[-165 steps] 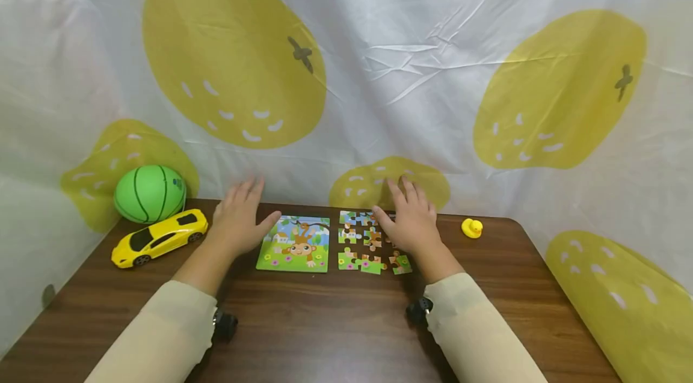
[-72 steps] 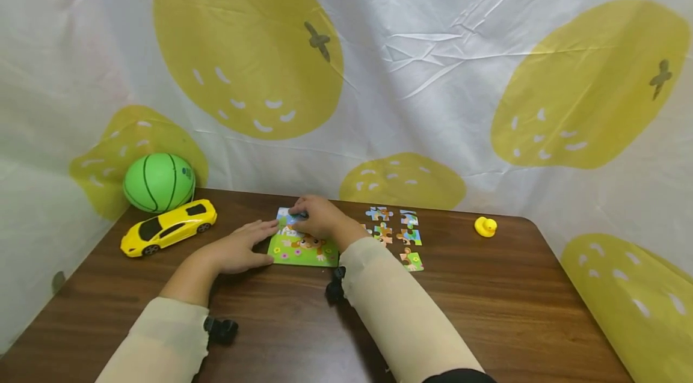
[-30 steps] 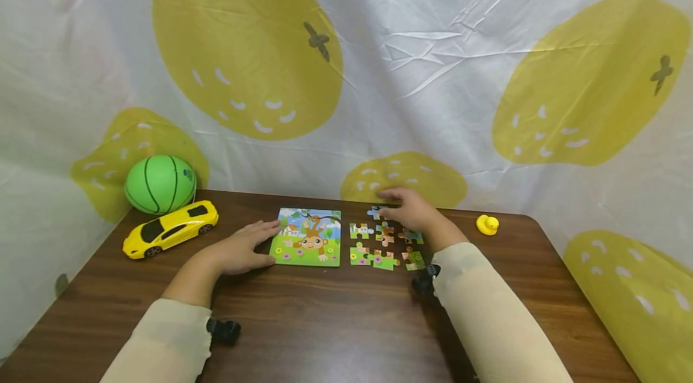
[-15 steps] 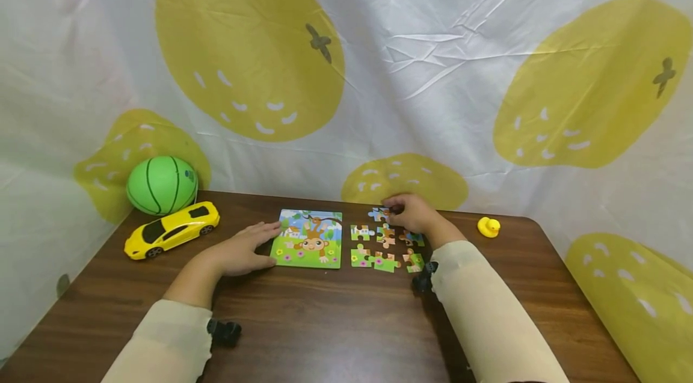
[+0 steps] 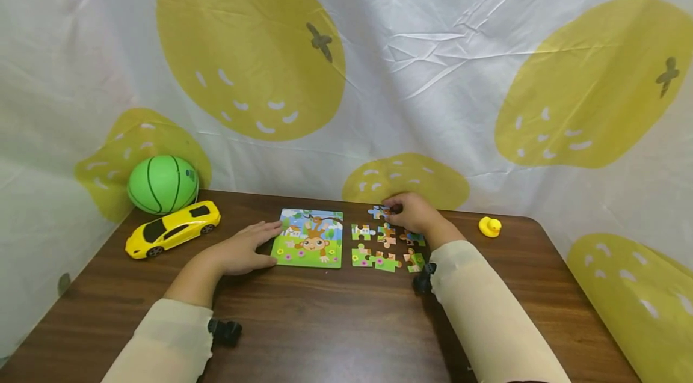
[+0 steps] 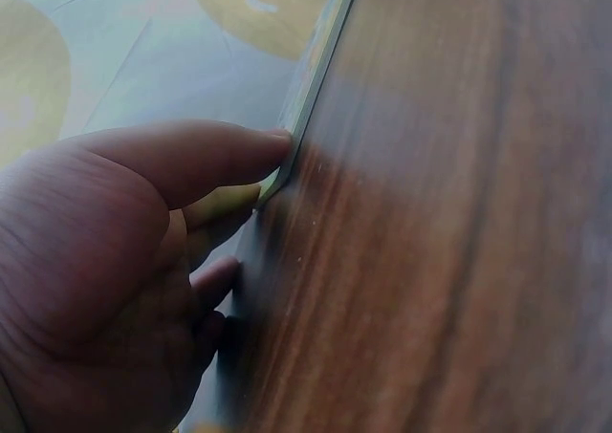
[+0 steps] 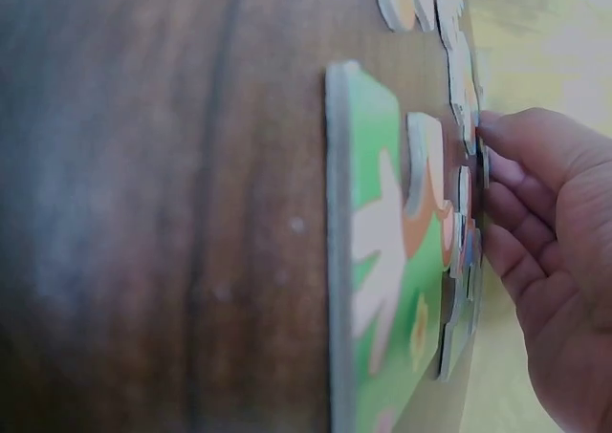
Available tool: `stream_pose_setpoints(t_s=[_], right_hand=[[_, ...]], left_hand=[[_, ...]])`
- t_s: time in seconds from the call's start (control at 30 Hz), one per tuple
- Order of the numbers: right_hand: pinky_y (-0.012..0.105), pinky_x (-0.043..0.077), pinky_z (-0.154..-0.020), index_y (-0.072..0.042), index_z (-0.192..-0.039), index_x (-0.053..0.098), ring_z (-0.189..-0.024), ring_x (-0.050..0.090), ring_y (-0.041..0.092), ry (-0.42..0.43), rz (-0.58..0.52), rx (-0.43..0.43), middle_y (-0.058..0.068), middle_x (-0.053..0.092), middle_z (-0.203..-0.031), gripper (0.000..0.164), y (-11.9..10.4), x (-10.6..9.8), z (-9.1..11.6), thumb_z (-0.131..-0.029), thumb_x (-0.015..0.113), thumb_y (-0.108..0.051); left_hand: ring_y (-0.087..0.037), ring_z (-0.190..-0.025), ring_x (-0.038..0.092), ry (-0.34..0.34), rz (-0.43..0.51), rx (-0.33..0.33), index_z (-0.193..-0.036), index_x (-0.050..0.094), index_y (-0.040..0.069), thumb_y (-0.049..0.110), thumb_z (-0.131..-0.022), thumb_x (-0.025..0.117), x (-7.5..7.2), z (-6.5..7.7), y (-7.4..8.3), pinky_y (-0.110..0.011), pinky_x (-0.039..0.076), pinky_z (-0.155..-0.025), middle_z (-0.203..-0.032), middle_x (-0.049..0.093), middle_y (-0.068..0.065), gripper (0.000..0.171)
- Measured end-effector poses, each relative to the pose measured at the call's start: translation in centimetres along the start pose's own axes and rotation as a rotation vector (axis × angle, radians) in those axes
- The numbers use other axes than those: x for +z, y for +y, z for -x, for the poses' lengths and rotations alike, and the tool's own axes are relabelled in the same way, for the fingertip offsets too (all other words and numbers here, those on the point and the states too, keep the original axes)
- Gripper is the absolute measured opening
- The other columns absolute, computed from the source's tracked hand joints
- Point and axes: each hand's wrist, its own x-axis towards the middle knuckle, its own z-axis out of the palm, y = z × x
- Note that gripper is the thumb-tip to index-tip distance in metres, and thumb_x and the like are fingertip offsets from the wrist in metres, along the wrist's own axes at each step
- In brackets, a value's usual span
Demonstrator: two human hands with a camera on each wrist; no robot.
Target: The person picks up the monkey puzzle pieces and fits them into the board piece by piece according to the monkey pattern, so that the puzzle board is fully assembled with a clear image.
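Note:
A square monkey picture board [image 5: 307, 238] lies flat near the back of the table. My left hand [image 5: 238, 251] rests at its left side, fingers fairly straight; in the left wrist view the thumb [image 6: 229, 156] touches the board's edge. To the right of the board lie several loose jigsaw pieces [image 5: 363, 257] in rough rows. At the back row, my right hand [image 5: 414, 214] pinches a blue-and-brown puzzle piece [image 5: 377, 212] at its right end. That hand covers part of the pieces beneath it; in the right wrist view the thumb [image 7: 526, 137] reaches the piece edges.
A green ball [image 5: 163, 184] and a yellow toy car [image 5: 173, 229] stand at the table's back left. A small yellow rubber duck [image 5: 489, 226] sits at the right. Behind the brown table [image 5: 325, 329] hangs a lemon-print curtain [image 5: 422, 82].
My right hand went from the pieces to the board's upper left, then back to the back-row pieces, where its fingers closed. The upper-left loose piece left its row. My left hand stays at the board.

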Motion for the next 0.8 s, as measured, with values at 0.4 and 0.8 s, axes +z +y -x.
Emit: stream_pose_setpoints(t_s=[0.4, 0.8], right_hand=[[0.053, 0.057, -0.108, -0.013, -0.145, 0.068, -0.129, 0.067, 0.033, 0.052, -0.019, -0.088, 0.012, 0.070, -0.142, 0.047, -1.5, 0.1, 0.4, -0.101, 0.075, -0.028], [0.043, 0.059, -0.091, -0.009, -0.144, 0.068, -0.109, 0.068, 0.027, 0.046, -0.058, -0.235, 0.012, 0.070, -0.137, 0.047, -5.2, 0.6, -0.4, -0.098, 0.073, -0.020]], left_hand=[[-0.049, -0.166, 0.012, -0.008, 0.006, 0.008, -0.167, 0.036, 0.008, 0.040, -0.101, 0.069, 0.0, 0.2, 0.0, -0.071, 0.014, -0.132, -0.179, 0.026, -0.013, 0.081], [-0.049, -0.166, 0.013, -0.004, 0.005, -0.002, -0.167, 0.037, 0.009, 0.040, -0.101, 0.069, 0.0, -0.1, -0.2, -0.071, 0.013, -0.133, -0.179, 0.026, -0.013, 0.080]])
